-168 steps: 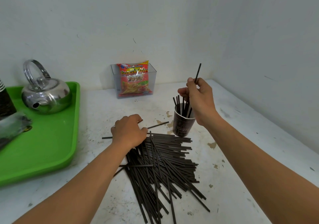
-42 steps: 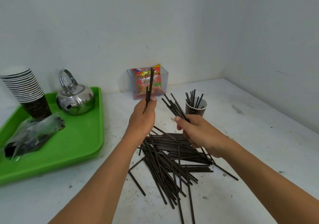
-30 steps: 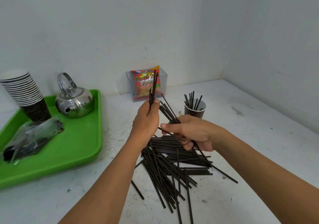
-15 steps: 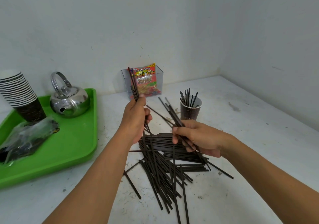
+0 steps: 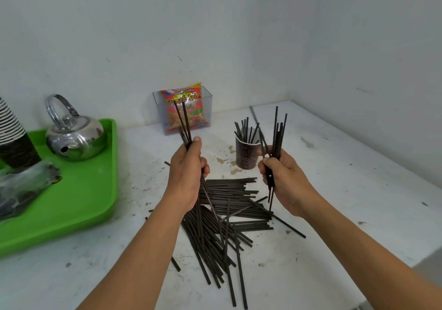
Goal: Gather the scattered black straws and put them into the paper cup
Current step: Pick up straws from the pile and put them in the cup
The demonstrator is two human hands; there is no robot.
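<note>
Head view, near to far. Below and between both hands: pile of black straws [image 5: 215,233] lying loose on the white table [image 5: 346,185], criss-crossed. Some fanned back toward the wrists, a neater layer stacked crosswise just under the knuckles. Single stray straws noted outside the pile, beside either forearm.

Left hand [image 5: 186,176] raised above the pile, fingers curled round a small left bundle [image 5: 184,130] of straws, thumb pressed against it at the top. Bundle near upright, leaning slightly left, lower ends trailing past the heel of the palm toward the pile.

Right hand [image 5: 284,180] level with the left and well apart from it, clenched round a thicker right bundle [image 5: 277,137]. Tips uneven, standing above the fist; lower ends hanging below it close to the pile — contact with the pile not determinable.

Just beyond the right hand, slightly to its left: paper cup [image 5: 245,156], dark brown, upright on the table, several straws in the cup [image 5: 244,129] fanning above its rim. Cup edge at the right thumb — touching or not, cannot tell. Brown stains on the table round its base.

Beyond the left hand: clear plastic box [image 5: 207,109] against the wall, red-and-yellow snack packet [image 5: 195,113] standing inside.

Well out to the left of the left hand: green tray [image 5: 79,195] carrying a steel kettle [image 5: 76,137], a stack of cups [image 5: 9,130] cut by the frame edge, and a crumpled plastic bag [image 5: 21,187] nearer than the stack.
</note>
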